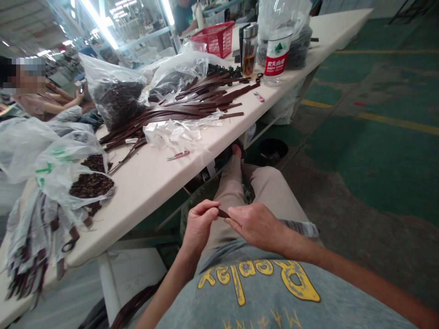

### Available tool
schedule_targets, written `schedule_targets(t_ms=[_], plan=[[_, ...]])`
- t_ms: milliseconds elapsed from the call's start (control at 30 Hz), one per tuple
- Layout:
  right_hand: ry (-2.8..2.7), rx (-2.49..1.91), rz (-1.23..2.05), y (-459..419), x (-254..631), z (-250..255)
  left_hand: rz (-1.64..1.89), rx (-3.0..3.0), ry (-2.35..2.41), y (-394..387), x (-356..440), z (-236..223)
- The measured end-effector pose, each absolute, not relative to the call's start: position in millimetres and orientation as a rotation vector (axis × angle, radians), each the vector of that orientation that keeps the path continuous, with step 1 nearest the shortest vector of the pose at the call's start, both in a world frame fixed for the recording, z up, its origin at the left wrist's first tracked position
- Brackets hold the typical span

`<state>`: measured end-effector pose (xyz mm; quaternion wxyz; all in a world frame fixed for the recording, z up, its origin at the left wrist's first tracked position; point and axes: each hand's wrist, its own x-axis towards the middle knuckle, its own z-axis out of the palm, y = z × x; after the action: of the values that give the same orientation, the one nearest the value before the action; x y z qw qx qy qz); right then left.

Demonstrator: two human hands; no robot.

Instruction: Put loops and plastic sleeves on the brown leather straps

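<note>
My left hand (199, 225) and my right hand (255, 226) are held above my lap, below the table edge. Their fingertips pinch a short dark brown leather strip (223, 213) between them, and most of it is hidden by my fingers. On the white table (144, 192) to the left lies a loose pile of long brown leather straps (178, 107). More dark brown pieces sit in a clear plastic bag (116, 98). A pink-handled metal tool (178, 156) lies on the table near the straps. A dark strap (133, 304) hangs below my left forearm.
Further along the table stand a water bottle (276, 55), a glass flask (249, 50) and a red plastic basket (212, 39). Bundles in plastic bags (34, 237) lie at the table's near end. A co-worker's arm (60, 107) shows at far left. Green-painted concrete floor (377, 155) spreads to the right.
</note>
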<state>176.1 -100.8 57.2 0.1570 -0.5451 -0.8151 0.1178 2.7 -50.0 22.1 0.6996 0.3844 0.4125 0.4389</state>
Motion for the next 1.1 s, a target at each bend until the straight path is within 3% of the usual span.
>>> schedule_targets(t_ms=[200, 367, 800, 1100], plan=[[-2.128, -1.425, 0.743, -100, 176, 56, 0.782, 0.875, 0.818, -56, 1, 24], [-1.913, -1.271, 1.078, -96, 176, 55, 0.819, 0.775, 0.833, -61, 4, 24], [-2.275, -1.78, 0.601, -116, 185, 45, 0.977, 0.777, 0.956, -61, 3, 18], [-2.416, -1.71, 0.663, -114, 172, 37, 0.838, 0.886, 0.926, -65, 6, 28]])
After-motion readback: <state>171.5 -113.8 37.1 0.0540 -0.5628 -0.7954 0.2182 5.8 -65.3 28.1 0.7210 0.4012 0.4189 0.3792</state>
